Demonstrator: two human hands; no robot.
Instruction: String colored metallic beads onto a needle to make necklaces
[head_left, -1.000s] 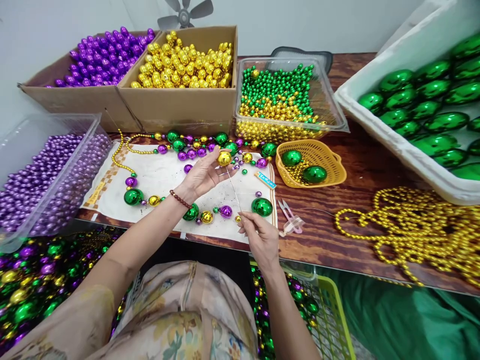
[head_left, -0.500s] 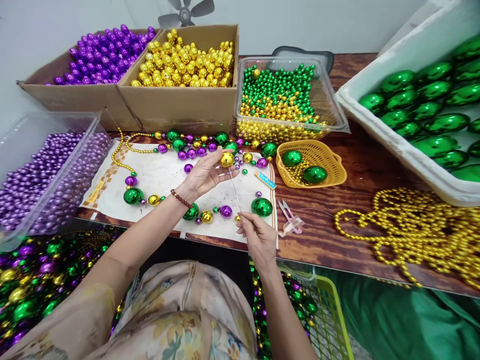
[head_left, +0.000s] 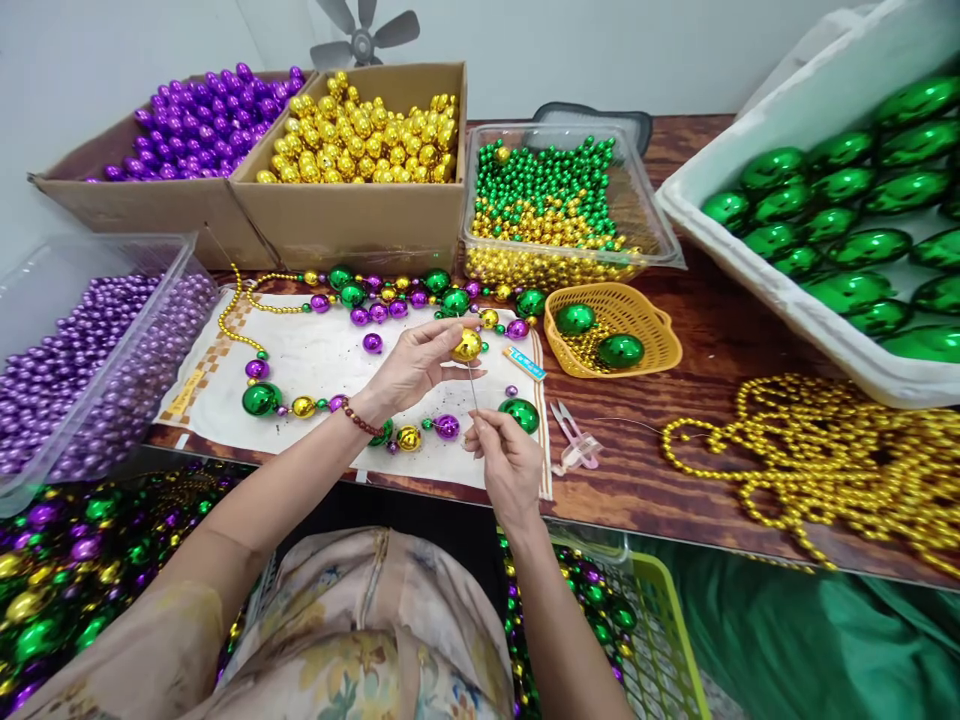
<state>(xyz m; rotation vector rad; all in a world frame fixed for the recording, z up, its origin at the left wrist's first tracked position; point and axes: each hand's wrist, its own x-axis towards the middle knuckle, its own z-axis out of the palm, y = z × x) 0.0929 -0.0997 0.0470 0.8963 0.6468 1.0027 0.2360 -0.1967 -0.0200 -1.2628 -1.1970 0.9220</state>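
My left hand [head_left: 420, 362], a beaded bracelet at its wrist, pinches a shiny gold bead [head_left: 466, 345] above the white cloth [head_left: 322, 330]. Below it my right hand [head_left: 510, 462] is closed on a thin needle [head_left: 472, 388], whose upper end meets the underside of the gold bead. How deep the tip sits inside cannot be seen. Under the left wrist a strand of green, gold and purple beads curves along the cloth, with a large green bead [head_left: 262, 399] at its left. Another green bead [head_left: 520, 414] lies just beyond the right hand.
Purple beads fill a clear bin [head_left: 154, 370] at left; a cardboard box [head_left: 349, 215] of gold beads stands behind. An orange basket [head_left: 660, 340], pink-handled snips [head_left: 577, 445] and gold bead chains [head_left: 817, 470] lie to the right. A white foam box [head_left: 787, 310] leans at far right.
My left hand has brought the gold bead slightly down and right, nearer my right hand. Less of the needle shows between them. The whole view has shifted slightly.
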